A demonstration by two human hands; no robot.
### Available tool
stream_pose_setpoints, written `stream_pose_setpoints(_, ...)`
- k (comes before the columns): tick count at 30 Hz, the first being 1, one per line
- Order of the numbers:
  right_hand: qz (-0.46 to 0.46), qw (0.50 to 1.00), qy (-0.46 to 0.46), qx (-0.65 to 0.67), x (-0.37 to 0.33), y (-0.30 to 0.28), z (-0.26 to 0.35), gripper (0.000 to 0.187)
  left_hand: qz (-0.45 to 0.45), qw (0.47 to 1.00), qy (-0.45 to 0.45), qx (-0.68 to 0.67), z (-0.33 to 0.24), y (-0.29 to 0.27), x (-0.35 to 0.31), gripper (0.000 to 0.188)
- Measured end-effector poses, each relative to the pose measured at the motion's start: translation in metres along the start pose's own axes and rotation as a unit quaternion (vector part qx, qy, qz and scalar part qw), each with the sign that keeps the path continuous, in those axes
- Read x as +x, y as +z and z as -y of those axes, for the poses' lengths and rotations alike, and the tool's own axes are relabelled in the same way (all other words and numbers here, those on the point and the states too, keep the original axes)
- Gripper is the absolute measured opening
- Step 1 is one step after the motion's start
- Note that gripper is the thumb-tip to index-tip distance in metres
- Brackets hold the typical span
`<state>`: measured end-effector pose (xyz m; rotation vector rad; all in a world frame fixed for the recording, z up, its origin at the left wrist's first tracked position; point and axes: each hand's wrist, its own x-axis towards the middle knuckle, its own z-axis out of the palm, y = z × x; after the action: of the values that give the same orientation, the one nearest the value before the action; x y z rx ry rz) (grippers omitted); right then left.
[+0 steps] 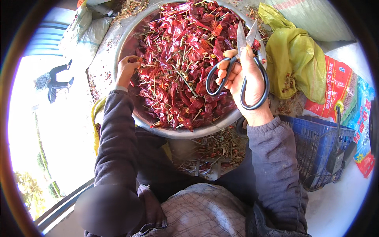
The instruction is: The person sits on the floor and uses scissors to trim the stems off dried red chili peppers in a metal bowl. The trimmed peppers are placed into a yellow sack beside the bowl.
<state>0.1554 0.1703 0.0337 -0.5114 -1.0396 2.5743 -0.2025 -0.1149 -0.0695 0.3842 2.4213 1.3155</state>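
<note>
A wide metal basin (193, 133) stands before me, heaped with dried red chilli peppers (189, 59), many with stems. My right hand (250, 85) holds a pair of scissors (257, 106) with black looped handles above the basin's right side. The blades point away from me and are spread a little apart. At the basin's left rim, my left hand (127, 71) has its fingers curled together against the edge of the pile. A bit of red shows at its fingertips, too small to tell whether it is a chilli in the grip.
Right of the basin lie a yellow woven sack (296, 59) and a red printed bag (335, 85). A blue plastic crate (312, 144) stands nearer. White sacks (85, 41) are at the far left. Dry stems (221, 146) litter the floor below the basin. A person (51, 81) is outside at left.
</note>
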Motion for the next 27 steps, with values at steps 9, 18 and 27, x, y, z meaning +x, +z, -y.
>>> stream_pose_setpoints(9, 0.038, 0.915, -0.071, -0.396, -0.001, 0.027, -0.023, 0.073, 0.04, 0.961, 0.03, -0.273, -0.113, 0.027, -0.125, 0.031)
stream_pose_setpoints(18, 0.098, 0.732, -0.159, -0.655, -0.01, 0.028, -0.048, 0.067, 0.182, 0.772, -0.042, -0.607, -0.117, 0.065, -0.146, 0.025)
stream_pose_setpoints(27, 0.049, 0.69, -0.208, -0.691, -0.01, 0.033, -0.05, 0.063, 0.232, 0.773, -0.046, -0.589, -0.13, 0.086, -0.156, 0.023)
